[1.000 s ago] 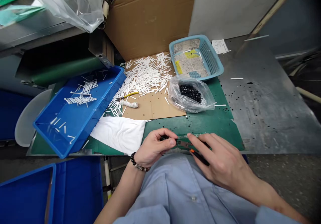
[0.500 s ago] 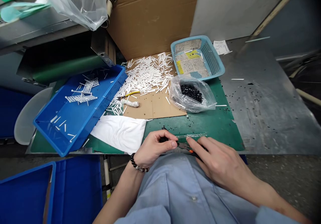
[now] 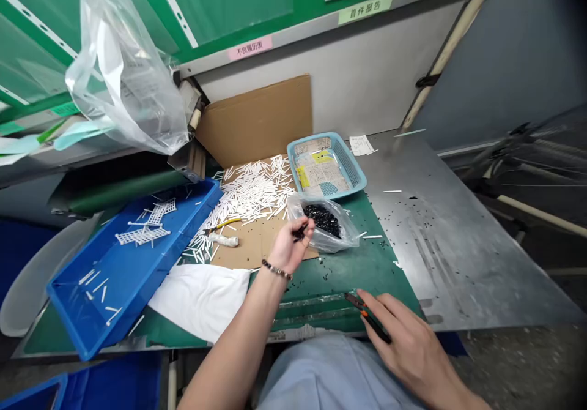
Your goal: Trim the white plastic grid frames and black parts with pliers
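My left hand (image 3: 290, 243), palm turned up, is curled around some small black parts (image 3: 300, 232). It is held beside a clear plastic bag (image 3: 345, 238) with a pile of small black parts (image 3: 323, 219) inside. Near the front edge of the green mat (image 3: 316, 284), my right hand (image 3: 403, 333) is closed on cutting pliers (image 3: 373, 323) with dark and orange handles. The pliers' dark jaws point up and left over the mat. My right palm faces down, so part of the handles is hidden.
White sticks (image 3: 257, 190) lie heaped on cardboard (image 3: 250, 238), with yellow-handled pliers (image 3: 224, 223) beside them. A blue tray (image 3: 132, 275) with white pieces stands left, a white cloth (image 3: 204, 297) in front. Behind the bag is a light-blue basket (image 3: 353, 168). A plastic bag (image 3: 131, 79) hangs upper left.
My left hand has moved forward from the pliers to the bag and turned palm up, showing black parts in it. My right hand still holds the pliers near the edge. The view has tilted upward.
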